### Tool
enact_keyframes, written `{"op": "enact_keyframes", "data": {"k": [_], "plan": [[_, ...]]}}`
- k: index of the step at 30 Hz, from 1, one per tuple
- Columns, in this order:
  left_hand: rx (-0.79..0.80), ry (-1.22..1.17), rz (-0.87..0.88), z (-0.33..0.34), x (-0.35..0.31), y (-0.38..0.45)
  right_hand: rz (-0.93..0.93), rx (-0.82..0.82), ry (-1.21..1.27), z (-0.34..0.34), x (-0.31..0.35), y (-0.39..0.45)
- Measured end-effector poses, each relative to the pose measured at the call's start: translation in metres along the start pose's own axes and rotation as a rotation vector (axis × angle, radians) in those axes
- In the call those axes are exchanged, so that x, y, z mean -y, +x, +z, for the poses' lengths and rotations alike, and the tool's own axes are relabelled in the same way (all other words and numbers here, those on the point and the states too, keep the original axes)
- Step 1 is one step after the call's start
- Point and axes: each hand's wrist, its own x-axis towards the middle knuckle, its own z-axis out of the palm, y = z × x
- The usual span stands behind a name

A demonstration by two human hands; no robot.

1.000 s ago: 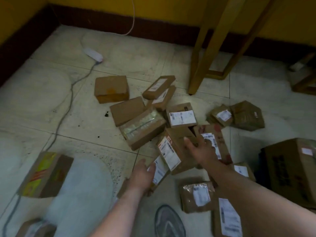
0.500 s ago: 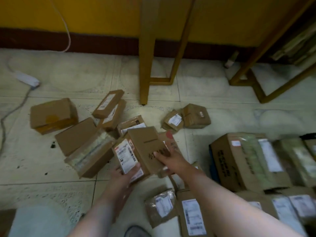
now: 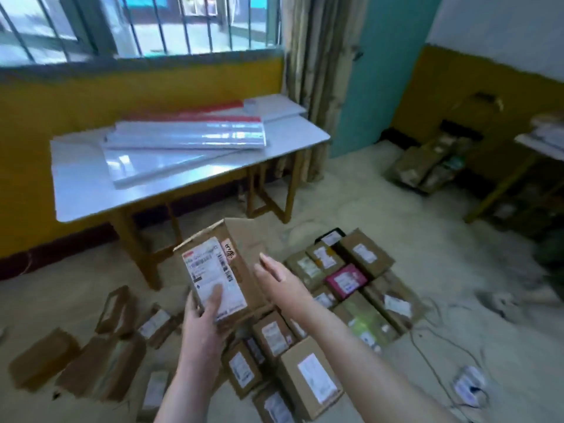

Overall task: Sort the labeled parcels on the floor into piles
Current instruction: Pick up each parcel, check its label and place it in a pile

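I hold a brown cardboard parcel (image 3: 241, 254) up in front of me, its white shipping label facing me. My left hand (image 3: 203, 315) grips its lower left corner, thumb across the label. My right hand (image 3: 279, 277) lies flat against its right side with straight fingers. Below and to the right, several labeled parcels (image 3: 308, 380) lie packed together on the floor, among them a magenta parcel (image 3: 346, 280). More brown parcels (image 3: 100, 370) lie scattered at the lower left.
A white-topped wooden table (image 3: 91, 184) carrying flat white sheets stands under the barred window. Cardboard boxes (image 3: 424, 166) sit by the yellow wall at the right. A cable (image 3: 433, 355) runs over the floor at the right, beside a small white packet (image 3: 468, 386).
The parcel has been lifted off the floor and raised before me. My view has swung up and to the right, from the floor to the table, window and the packed pile.
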Motion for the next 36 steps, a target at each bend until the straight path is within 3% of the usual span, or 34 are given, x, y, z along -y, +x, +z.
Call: {"op": "enact_keyframes", "data": {"k": [6,14,18,22,29,36], "plan": [[0.096,0.186,-0.001,0.136,-0.001,-0.120,0.003,-0.074,0.296,-0.129,-0.001,-0.161],[0.214,0.260,-0.099,0.293,0.058,-0.144,-0.054,-0.239,0.278,-0.306,-0.076,-0.197],[0.255,0.250,-0.082,0.386,0.086,-0.141,-0.073,-0.274,0.318,-0.402,-0.105,-0.183],[0.194,0.296,-0.050,0.444,0.092,-0.120,-0.052,-0.179,0.331,-0.460,-0.115,-0.142],[0.076,0.477,-0.039,0.455,0.089,-0.034,0.080,-0.001,0.081,-0.493,-0.116,-0.038],[0.101,0.795,0.073,0.466,0.066,0.070,0.177,-0.067,-0.076,-0.521,-0.102,0.058]]}}
